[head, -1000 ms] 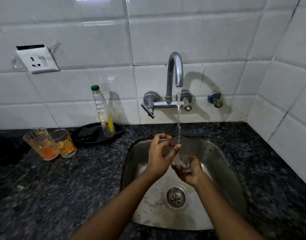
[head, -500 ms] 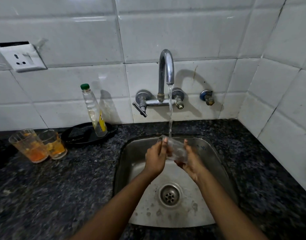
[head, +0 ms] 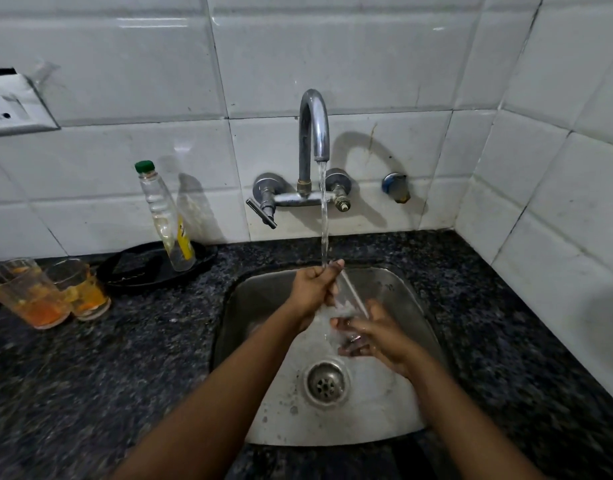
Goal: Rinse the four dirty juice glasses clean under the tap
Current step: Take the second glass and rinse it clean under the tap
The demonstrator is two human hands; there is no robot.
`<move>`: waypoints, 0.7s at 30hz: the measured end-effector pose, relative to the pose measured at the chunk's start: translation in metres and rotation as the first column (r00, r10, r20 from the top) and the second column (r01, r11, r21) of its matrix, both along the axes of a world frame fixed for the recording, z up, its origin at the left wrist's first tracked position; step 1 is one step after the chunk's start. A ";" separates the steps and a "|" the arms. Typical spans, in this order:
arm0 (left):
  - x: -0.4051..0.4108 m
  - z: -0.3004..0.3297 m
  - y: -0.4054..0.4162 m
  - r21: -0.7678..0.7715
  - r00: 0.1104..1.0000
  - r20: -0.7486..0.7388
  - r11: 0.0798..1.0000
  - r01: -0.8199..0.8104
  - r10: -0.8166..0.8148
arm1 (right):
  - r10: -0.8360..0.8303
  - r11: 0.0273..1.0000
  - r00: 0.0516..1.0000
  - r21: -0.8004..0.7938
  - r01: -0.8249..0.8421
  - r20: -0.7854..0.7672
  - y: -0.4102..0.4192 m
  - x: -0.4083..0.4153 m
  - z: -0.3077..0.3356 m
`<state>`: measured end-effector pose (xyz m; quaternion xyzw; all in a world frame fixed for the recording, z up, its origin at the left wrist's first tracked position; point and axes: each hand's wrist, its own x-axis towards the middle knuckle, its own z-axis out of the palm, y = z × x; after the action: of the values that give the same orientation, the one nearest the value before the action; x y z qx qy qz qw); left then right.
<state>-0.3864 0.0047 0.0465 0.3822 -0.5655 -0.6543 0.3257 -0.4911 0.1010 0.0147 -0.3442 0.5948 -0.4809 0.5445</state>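
I see glass (head: 346, 299) tilted over sink (head: 402, 292), rim up-left under stream; left hand (head: 310, 289) grips rim, right hand (head: 371, 336) fingers curled round base.

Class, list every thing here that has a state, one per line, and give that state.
Tap: running.
Clear glass: tilted, held by both hands over the sink.
Left hand: gripping its rim.
Right hand: cupping its base.
Two juice glasses: upright, dirty.
Bottle: capped.
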 end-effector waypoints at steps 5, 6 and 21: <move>0.005 -0.002 -0.003 -0.051 0.999 0.034 0.999 -0.005 0.007 | -0.032 0.993 0.958 0.101 0.063 -0.284 -0.005 0.019 0.017; 0.004 -0.001 -0.003 -0.082 0.996 0.088 0.997 0.006 0.001 | 0.003 0.990 0.775 0.112 0.087 -0.632 -0.005 0.027 0.019; 0.019 -0.003 -0.010 -0.066 0.999 0.047 0.998 -0.011 0.014 | 0.067 0.985 0.935 0.172 -0.007 -0.349 -0.017 0.029 0.029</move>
<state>-0.3679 -0.0051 0.0439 0.3902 -0.5918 -0.6240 0.3288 -0.4624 0.0839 0.0437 -0.3890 0.7148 -0.3489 0.4648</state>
